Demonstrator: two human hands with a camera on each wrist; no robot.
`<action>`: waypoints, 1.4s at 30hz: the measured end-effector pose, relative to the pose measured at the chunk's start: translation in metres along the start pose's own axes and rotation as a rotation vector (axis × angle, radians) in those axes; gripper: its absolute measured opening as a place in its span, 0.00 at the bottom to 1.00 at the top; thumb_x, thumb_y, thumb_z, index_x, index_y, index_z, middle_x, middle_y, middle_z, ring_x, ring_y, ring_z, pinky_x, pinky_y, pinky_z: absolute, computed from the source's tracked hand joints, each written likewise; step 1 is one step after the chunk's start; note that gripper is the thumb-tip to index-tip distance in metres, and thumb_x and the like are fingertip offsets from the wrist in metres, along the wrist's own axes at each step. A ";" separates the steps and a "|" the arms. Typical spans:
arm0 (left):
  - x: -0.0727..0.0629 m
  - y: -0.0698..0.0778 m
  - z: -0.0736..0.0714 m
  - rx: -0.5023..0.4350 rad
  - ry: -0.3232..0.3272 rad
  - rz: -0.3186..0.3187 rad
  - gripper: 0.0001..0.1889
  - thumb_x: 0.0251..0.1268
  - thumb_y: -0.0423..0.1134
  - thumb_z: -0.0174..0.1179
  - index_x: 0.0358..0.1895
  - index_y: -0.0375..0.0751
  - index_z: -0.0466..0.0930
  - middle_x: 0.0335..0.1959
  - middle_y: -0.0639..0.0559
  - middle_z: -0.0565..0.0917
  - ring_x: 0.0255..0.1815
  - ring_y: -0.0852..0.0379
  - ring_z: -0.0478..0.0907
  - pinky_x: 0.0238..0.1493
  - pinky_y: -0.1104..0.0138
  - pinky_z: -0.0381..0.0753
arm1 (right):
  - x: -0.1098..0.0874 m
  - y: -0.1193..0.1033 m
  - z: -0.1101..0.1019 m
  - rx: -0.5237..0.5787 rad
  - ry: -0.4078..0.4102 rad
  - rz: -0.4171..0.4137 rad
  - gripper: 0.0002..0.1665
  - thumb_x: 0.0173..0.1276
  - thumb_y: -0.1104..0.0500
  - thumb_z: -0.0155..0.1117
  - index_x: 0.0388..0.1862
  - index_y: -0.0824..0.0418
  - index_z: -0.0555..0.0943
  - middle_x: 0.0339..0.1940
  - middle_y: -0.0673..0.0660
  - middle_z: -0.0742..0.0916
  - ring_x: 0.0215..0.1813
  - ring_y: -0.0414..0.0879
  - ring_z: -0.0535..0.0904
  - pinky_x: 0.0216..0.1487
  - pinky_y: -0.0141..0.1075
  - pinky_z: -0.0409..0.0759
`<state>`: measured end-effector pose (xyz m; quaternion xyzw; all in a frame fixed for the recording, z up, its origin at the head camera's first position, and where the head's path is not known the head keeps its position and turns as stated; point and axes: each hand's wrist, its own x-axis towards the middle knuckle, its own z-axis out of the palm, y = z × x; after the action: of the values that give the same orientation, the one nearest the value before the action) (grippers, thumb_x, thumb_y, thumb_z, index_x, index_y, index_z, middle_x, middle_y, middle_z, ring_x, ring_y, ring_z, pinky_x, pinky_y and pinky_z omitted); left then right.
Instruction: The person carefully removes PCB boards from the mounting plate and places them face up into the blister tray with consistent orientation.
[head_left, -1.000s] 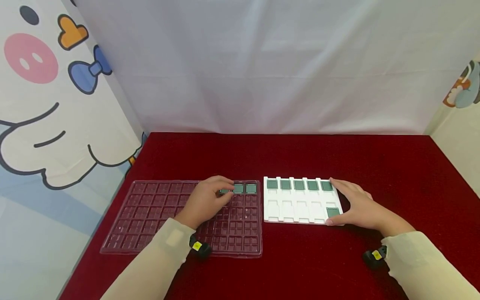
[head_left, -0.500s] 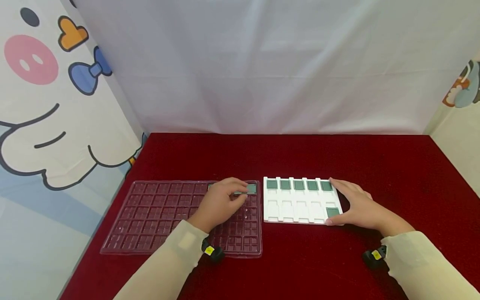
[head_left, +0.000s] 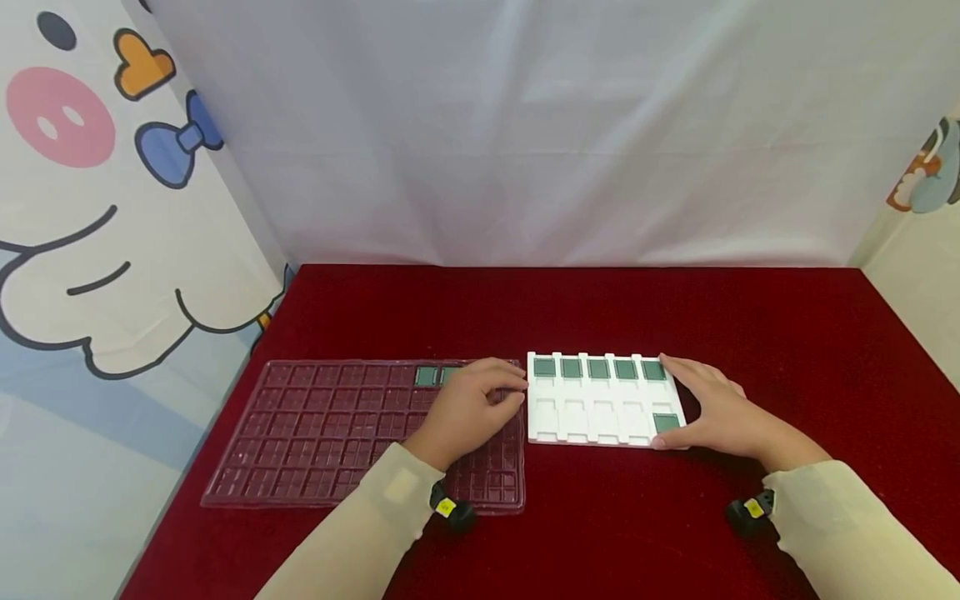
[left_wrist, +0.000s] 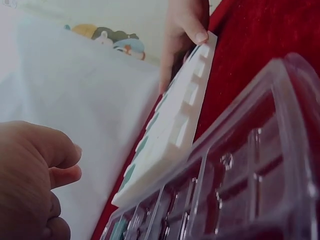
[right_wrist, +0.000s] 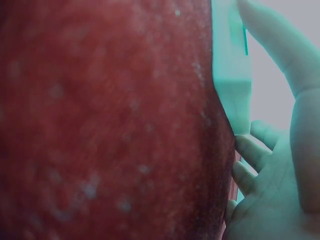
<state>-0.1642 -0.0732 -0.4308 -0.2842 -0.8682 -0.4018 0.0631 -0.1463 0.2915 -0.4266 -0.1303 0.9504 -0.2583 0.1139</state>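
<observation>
Right hand point(head_left: 723, 414) grips rectangular white slotted tray point(head_left: 573, 419)

Thumb and fingers span its right end. The left hand point(head_left: 468, 408), fingers bent, hovers over a clear plastic gridded tray point(head_left: 315, 425); I cannot tell whether it grasps anything. Both trays bear green square chips point(head_left: 570, 368).

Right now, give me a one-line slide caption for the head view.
Right hand grips a white tray bearing six green squares; left hand hovers over a clear compartmented tray.

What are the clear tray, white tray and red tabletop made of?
Clear tray: probably thin, glossy plastic; red shows through, and it glints. White tray: perhaps matte plastic, with evenly shaped slots. Red tabletop: likely cloth-covered, velvety; it looks fuzzy up close.
</observation>
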 end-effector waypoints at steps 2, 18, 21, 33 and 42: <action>0.001 0.003 0.003 -0.013 -0.001 0.013 0.08 0.70 0.35 0.65 0.46 0.41 0.91 0.53 0.54 0.86 0.39 0.61 0.79 0.40 0.67 0.81 | 0.000 0.000 0.000 0.000 0.001 -0.002 0.72 0.52 0.36 0.81 0.84 0.64 0.54 0.80 0.70 0.61 0.77 0.71 0.52 0.65 0.71 0.54; 0.013 0.027 0.023 -0.012 -0.079 0.069 0.10 0.68 0.34 0.65 0.49 0.41 0.90 0.55 0.51 0.86 0.32 0.58 0.77 0.37 0.69 0.77 | -0.001 0.003 -0.002 0.017 0.004 -0.008 0.74 0.50 0.33 0.81 0.84 0.64 0.53 0.80 0.69 0.61 0.78 0.70 0.51 0.66 0.72 0.51; 0.015 0.031 0.026 -0.005 -0.093 0.077 0.10 0.68 0.34 0.65 0.49 0.42 0.90 0.55 0.52 0.86 0.35 0.57 0.78 0.38 0.70 0.77 | -0.001 0.003 -0.002 0.016 0.004 -0.009 0.74 0.50 0.33 0.81 0.84 0.64 0.53 0.80 0.70 0.61 0.78 0.70 0.51 0.66 0.72 0.51; 0.022 0.046 0.041 0.044 -0.123 0.132 0.10 0.69 0.35 0.65 0.50 0.44 0.90 0.55 0.54 0.86 0.47 0.59 0.83 0.48 0.72 0.79 | -0.001 0.001 -0.001 0.023 0.004 0.004 0.74 0.50 0.33 0.81 0.84 0.64 0.53 0.80 0.70 0.61 0.77 0.70 0.51 0.66 0.71 0.52; 0.026 0.054 0.053 0.104 -0.166 0.167 0.11 0.71 0.37 0.63 0.51 0.47 0.90 0.54 0.55 0.86 0.58 0.60 0.81 0.62 0.72 0.75 | -0.002 0.001 -0.001 0.027 0.004 0.011 0.74 0.50 0.33 0.81 0.84 0.64 0.53 0.81 0.70 0.60 0.78 0.70 0.51 0.66 0.72 0.51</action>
<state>-0.1496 0.0048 -0.4217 -0.3842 -0.8635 -0.3246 0.0390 -0.1452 0.2936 -0.4263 -0.1232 0.9478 -0.2707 0.1151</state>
